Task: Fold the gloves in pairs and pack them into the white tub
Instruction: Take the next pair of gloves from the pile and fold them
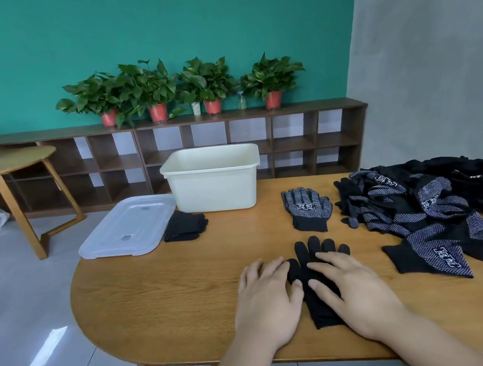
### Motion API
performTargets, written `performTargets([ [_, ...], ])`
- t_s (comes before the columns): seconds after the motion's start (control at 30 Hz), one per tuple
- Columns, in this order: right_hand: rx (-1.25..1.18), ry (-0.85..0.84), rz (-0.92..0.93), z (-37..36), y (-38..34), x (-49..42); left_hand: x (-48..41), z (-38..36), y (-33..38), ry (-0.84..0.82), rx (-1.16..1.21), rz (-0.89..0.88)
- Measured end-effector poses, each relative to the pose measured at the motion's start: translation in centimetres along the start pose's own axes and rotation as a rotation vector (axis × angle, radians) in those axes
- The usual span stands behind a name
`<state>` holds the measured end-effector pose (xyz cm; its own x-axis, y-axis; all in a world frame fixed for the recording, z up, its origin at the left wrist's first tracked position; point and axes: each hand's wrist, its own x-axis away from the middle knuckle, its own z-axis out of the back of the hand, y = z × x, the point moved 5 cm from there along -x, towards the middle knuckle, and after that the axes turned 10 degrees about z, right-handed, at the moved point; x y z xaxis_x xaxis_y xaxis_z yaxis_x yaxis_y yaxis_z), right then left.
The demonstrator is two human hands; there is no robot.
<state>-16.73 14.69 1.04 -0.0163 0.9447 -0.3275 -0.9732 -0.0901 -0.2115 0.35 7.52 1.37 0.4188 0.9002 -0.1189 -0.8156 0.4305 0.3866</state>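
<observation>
A black glove [307, 255] lies flat near the table's front edge, fingers pointing away from me. My left hand [269, 300] presses on its left side with straight fingers. My right hand [350, 287] lies flat across its palm and cuff. Farther back, a dotted black-and-white glove [307, 208] lies palm up. A big heap of loose gloves [430, 198] covers the table's right side. The white tub [212, 178] stands at the back of the table. A folded black glove bundle [185, 226] sits left of the tub.
The tub's clear lid [127, 227] lies at the table's back left, overhanging the edge. The wooden table [172, 291] has a rounded left end. Beyond it stand a second table, a low shelf and several potted plants.
</observation>
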Motion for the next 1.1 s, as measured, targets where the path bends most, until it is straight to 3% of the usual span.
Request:
performTargets([
  [0.13,-0.138,-0.047,-0.002,0.1,0.6,0.6,0.2,-0.2,0.2,-0.001,-0.066,-0.001],
  [0.3,0.011,0.122,-0.005,0.5,0.3,1.7,0.3,0.0,0.0,0.045,-0.066,0.027],
  [0.43,0.016,0.05,-0.017,0.2,0.3,1.7,0.5,0.2,0.1,0.072,0.01,-0.045],
  [0.53,-0.059,0.053,0.008,0.1,0.3,1.5,0.9,0.3,0.3,0.035,0.039,-0.121],
  [0.67,-0.24,0.183,0.045,1.7,0.1,2.0,1.1,0.3,0.6,0.006,0.022,-0.149],
  [0.73,-0.311,0.221,0.082,2.1,0.1,2.4,1.0,0.2,0.6,-0.015,0.059,-0.153],
  [0.93,-0.285,0.079,0.119,1.4,-0.2,2.4,0.8,0.2,-0.2,-0.022,0.215,-0.188],
  [1.1,-0.328,0.163,0.1,1.6,0.1,2.5,0.6,0.2,-0.6,-0.003,0.303,-0.177],
])
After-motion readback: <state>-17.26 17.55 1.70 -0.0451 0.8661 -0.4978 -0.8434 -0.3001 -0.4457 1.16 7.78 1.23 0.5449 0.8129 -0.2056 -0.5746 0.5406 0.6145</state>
